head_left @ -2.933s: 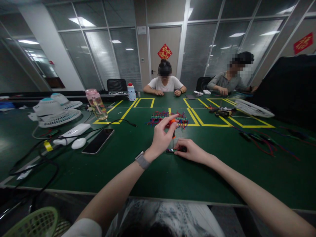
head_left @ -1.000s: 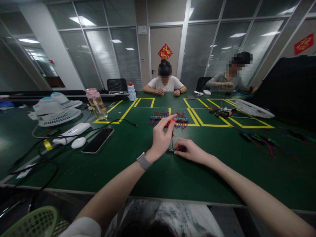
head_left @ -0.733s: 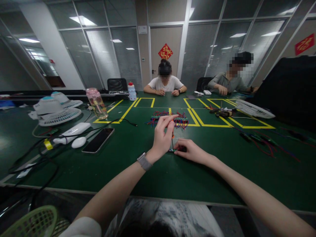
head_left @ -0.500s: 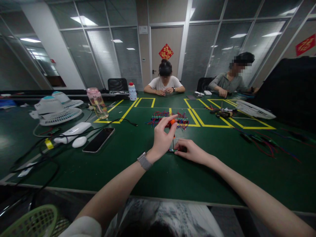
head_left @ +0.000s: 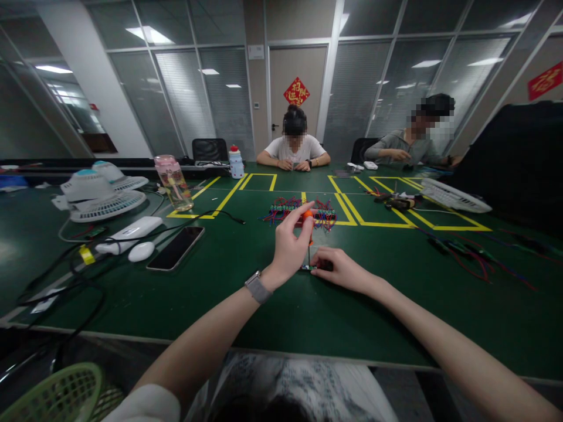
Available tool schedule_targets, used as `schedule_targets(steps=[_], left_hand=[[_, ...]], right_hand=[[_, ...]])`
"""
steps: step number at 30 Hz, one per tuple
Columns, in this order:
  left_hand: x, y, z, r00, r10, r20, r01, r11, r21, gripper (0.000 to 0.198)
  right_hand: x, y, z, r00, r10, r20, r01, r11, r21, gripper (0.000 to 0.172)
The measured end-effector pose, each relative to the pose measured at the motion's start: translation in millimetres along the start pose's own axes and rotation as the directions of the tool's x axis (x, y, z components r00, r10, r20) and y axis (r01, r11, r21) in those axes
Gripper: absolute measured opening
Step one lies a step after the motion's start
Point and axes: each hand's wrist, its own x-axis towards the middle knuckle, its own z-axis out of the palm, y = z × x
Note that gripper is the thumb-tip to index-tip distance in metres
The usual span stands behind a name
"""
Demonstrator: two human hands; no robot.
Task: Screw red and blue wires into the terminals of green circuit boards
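Observation:
My left hand [head_left: 291, 241] is closed round the orange and black handle of a screwdriver [head_left: 308, 218], thumb and fingers near its top. The shaft points straight down onto a small green circuit board [head_left: 307, 267] on the table. My right hand [head_left: 334, 265] has its fingertips pinched on the board's right edge; part of the board is hidden behind them. Just beyond my left hand lies a row of several circuit boards [head_left: 281, 210] with red and blue wires.
On the green table [head_left: 229, 299], a phone [head_left: 176, 248], a white mouse [head_left: 141, 252], cables, a pink bottle [head_left: 173, 181] and white fans [head_left: 103, 196] are at left. Wired boards [head_left: 466, 249] and a white keyboard [head_left: 455, 195] lie at right. Two people [head_left: 294, 143] sit across.
My left fingers have shifted slightly round the screwdriver handle, while the screwdriver stays upright on the board. My right hand keeps its place. The co-worker at right has raised a hand.

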Motion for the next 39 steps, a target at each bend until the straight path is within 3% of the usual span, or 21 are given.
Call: schedule_targets(steps=[7,14,20,26,29,34,39], left_hand=[[-2,10,-0.6,0.986,0.142,-0.090,-0.122,0.972,0.199,0.014],[-2,6,-0.8,0.999,0.050,-0.017,-0.049,0.998,0.040,0.025],[-1,10,-2.3,0.989,0.132,-0.060,-0.120,0.977,0.175,0.011],[0,5,-2.0,0.997,0.083,-0.007,-0.082,0.994,0.069,0.027],[-1,6,-1.4,0.996,0.092,-0.004,-0.092,0.993,0.068,0.022],[-1,11,-2.5,0.984,0.166,-0.059,-0.151,0.968,0.203,0.007],[-1,6,-3.0,0.994,0.105,-0.012,-0.103,0.989,0.106,0.027]], right_hand=[[0,3,1,1.000,-0.014,-0.005,0.014,1.000,-0.010,0.006],[1,0,0,1.000,-0.016,-0.010,0.015,1.000,-0.009,0.005],[0,1,1,1.000,-0.016,-0.010,0.016,1.000,-0.014,0.006],[1,1,1,1.000,-0.015,-0.005,0.015,1.000,0.002,0.005],[1,1,1,1.000,-0.020,-0.008,0.020,1.000,-0.001,0.006],[1,1,1,1.000,-0.017,-0.008,0.016,1.000,-0.015,0.004],[1,-1,1,1.000,-0.017,-0.010,0.017,1.000,-0.012,0.005]])
